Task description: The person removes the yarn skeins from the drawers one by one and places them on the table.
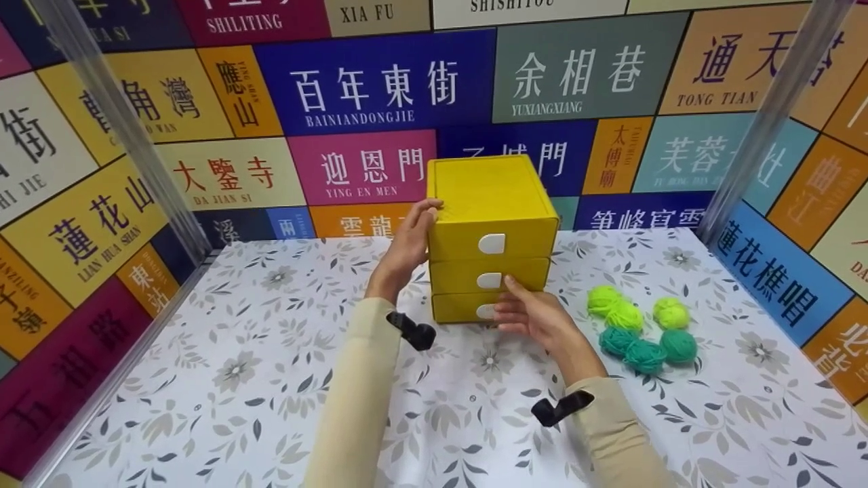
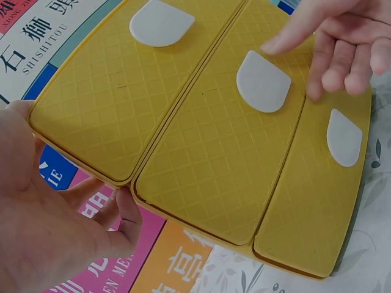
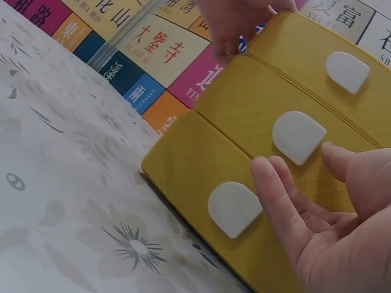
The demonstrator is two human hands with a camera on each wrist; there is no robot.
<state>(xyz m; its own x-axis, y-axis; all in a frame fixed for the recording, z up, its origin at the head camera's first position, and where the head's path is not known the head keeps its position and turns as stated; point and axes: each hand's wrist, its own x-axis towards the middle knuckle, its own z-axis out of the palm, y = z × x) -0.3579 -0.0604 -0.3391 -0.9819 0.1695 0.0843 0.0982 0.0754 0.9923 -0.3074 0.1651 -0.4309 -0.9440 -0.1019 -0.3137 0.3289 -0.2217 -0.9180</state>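
Observation:
A yellow box of three stacked drawers [image 1: 494, 190] stands on the table, each drawer front with a white rounded pull tab. All the drawers look closed. My left hand [image 1: 409, 238] rests against the box's left side, fingertips at its upper left edge. In front of the lower drawers is my right hand [image 1: 536, 313], its fingers extended and spread from the thumb. The thumb points toward the middle pull tab [image 3: 298, 137], while the fingers reach beside the bottom pull tab [image 3: 234, 209]. Nothing sits in the right hand's grasp.
To the right of the box lie several yarn balls, neon yellow ones [image 1: 671, 313] behind teal ones [image 1: 644, 356]. A floral cloth [image 1: 237, 369] covers the table. Behind stands a wall of coloured signs [image 1: 376, 81], with clear posts [image 1: 773, 115] at both sides.

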